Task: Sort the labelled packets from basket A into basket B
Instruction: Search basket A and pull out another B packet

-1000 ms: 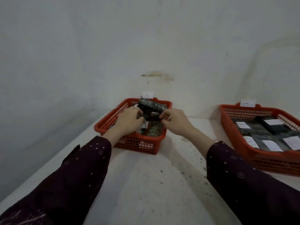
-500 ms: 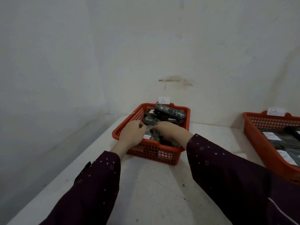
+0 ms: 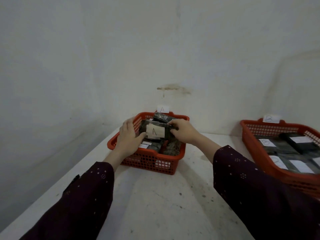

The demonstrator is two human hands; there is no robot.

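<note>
1. White speckled counter [image 3: 155, 205] fills the foreground. The frame cuts off its near edge and both dark dotted sleeves [image 3: 83, 196].
2. Basket A [image 3: 149, 161], red and latticed, stands on the counter beyond the sleeves, close to the wall [image 3: 155, 49].
3. At basket A's left rim, the left hand [image 3: 128, 137] grips the left edge of a dark packet [image 3: 155, 131]. The thumb lies on the packet's front face and the other fingers curl behind it, mostly hidden.
4. Over basket A's right half, the right hand [image 3: 183, 130] pinches the packet's right edge with curled fingertips.
5. The packet is held just above basket A's contents, with its white label marked "A" facing the camera.
6. Below it, inside basket A, lie more packets [image 3: 169, 146], partly covered by the hands. A white label there is too blurred to read.
7. Another dark packet [image 3: 161, 117] sits at basket A's back rim, probably leaning on it.
8. Well to the right of basket A stands basket B [image 3: 256, 149], cut off by the frame. It holds dark labelled packets [image 3: 284, 148] whose writing is mostly illegible.
9. Behind basket A, a paper tag [image 3: 162, 109] reading "A" is on the wall, with a brownish stain [image 3: 173, 88] above it.
</note>
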